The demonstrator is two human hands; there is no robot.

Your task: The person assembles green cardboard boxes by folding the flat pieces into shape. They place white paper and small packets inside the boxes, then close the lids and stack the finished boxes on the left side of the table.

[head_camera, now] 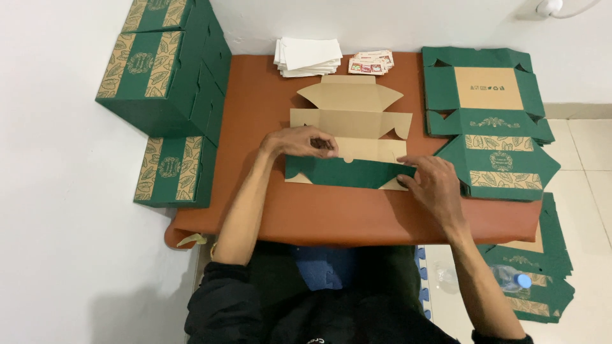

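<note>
A flat cardboard box blank (pixel 349 121), brown inside and green outside, lies on the brown table mat (pixel 319 213). Its near flap (pixel 347 172) is folded up, showing the green side. My left hand (pixel 298 141) rests on the left end of that fold, fingers curled on the cardboard. My right hand (pixel 433 183) presses the fold's right end with the fingertips.
Finished green boxes (pixel 167 70) are stacked at the left, one more (pixel 172 171) below. A pile of flat green blanks (pixel 491 121) lies at the right, others (pixel 535 280) on the floor beside a water bottle (pixel 510 278). White paper (pixel 308 56) and small cards (pixel 371 62) sit at the back.
</note>
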